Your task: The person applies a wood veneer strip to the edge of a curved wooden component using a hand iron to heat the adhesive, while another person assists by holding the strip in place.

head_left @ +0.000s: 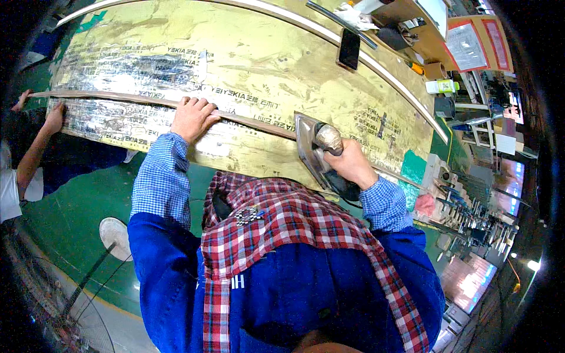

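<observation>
A long, thin brown strip runs across the worktable, which is covered in yellowish printed sheet. My left hand is closed over the strip, its fingers curled across the far edge. My right hand grips the handle of an electric iron, whose soleplate lies over the strip. Under the iron, part of the strip is hidden; it shows again on the right side. At the far left, a co-worker's hands hold the strip's other end.
A pale curved strip lies along the table's far side, near a black phone and a dark rod. Green tape covers the right corner. Several tools stand on the right. A fan stands behind on the left.
</observation>
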### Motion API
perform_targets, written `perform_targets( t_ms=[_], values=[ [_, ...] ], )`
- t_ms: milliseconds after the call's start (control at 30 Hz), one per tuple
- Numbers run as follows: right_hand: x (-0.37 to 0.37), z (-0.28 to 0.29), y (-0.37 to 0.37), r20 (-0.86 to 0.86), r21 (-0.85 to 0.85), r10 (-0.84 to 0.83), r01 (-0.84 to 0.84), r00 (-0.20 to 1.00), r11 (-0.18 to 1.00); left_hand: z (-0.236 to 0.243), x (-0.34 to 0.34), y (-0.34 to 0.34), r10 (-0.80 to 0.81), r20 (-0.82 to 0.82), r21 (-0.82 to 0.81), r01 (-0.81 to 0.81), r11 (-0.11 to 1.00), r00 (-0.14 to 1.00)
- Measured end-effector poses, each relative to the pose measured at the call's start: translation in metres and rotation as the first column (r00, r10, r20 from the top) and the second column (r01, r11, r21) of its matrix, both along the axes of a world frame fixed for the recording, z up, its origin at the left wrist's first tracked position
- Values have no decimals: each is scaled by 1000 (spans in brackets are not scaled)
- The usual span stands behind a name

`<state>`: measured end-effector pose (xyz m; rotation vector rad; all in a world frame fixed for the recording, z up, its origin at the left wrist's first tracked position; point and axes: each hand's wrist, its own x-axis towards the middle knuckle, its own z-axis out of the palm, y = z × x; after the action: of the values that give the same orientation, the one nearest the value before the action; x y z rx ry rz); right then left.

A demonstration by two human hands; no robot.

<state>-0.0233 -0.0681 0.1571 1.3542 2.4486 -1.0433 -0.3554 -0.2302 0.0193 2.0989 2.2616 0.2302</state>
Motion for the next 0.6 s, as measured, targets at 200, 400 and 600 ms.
perform_targets(
  t_ms=[200,400,600],
  values=[
    [-40,-2,-20,16,25,3,-3,1000,1000,-12,-7,3,-80,-2,138,79,987,997],
    [-70,-19,-34,-43,25,11,-10,999,1000,-9,-19,4,-134,38,87,130,988,990],
    [-92,-14,-45,21,14,18,-18,1000,1000,-6,-75,-17,93,-32,-68,-95,993,995]
  ],
)
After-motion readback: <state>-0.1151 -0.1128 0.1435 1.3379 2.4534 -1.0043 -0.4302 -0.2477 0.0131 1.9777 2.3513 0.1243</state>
